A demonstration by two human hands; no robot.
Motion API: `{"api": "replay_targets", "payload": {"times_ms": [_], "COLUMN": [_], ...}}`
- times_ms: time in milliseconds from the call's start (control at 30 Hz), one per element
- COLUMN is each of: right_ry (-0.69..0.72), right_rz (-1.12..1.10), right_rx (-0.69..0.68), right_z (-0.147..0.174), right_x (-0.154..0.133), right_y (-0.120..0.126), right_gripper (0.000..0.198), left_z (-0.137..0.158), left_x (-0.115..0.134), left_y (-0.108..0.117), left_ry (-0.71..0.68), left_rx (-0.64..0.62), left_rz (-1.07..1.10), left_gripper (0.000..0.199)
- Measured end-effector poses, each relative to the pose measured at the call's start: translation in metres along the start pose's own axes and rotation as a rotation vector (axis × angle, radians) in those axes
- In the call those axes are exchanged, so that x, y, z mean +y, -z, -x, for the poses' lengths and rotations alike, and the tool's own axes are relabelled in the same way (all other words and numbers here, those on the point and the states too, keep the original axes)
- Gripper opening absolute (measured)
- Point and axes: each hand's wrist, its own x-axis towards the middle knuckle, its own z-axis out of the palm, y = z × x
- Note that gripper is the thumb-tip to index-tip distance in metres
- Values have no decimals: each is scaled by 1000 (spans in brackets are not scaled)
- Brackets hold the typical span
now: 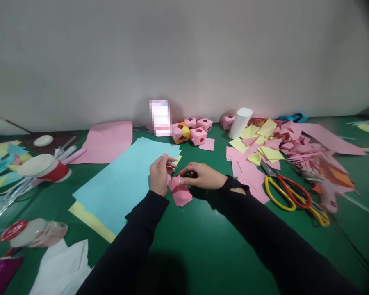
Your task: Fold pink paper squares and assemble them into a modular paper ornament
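Between my two hands is a pink folded paper piece (181, 192), with flat facets and a pointed lower edge. My left hand (159, 175) pinches its upper left side, thumb and fingers closed. From the right, my right hand (204, 175) has its thumb and forefinger closed on the top edge of the same piece. My fingers partly hide where the paper folds meet. Just beyond stand several finished pink paper balls (198, 136) with dark openings, one of them with a yellow and orange strip (182, 132). A small pink square (207, 144) lies beside them.
Blue sheets (119, 180) lie left of my hands. Red and yellow-handled scissors (283, 186), a pink glue gun (327, 196) and paper scraps (258, 143) are at right. A paper cup (46, 168) and a bottle (33, 232) lie left. A lit phone (160, 118) leans on the wall.
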Motion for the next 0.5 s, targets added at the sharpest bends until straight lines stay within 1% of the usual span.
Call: {"api": "replay_targets", "payload": {"times_ms": [33,100,167,233,333,400,467,500], "right_ry": [25,88,115,124,144,155,165,170], "right_rz": [26,79,115,130,158,169,172,176], "right_rx": [-24,-86,-116,-112,-97,-91,-88,-84], "right_z": [2,6,10,12,12,10,9,9], "right_x": [-1,-4,-7,-11,-15,-16,-15,-15], "right_y": [0,-3,-8,-14,-22,-26,-27,-27], "right_gripper": [63,100,117,122,124,122,117,114], "left_z": [0,-1,-1,-2,-5,-9,-13,-15], "left_x": [0,0,-1,0,3,7,14,19], "left_y": [0,0,0,0,1,5,9,11], "left_ry": [1,9,16,20,53,121,223,253], "left_rx": [3,13,38,70,112,133,119,127], "left_rz": [3,13,30,58,141,224,321,375], "left_gripper": [37,38,38,37,35,33,31,29]}}
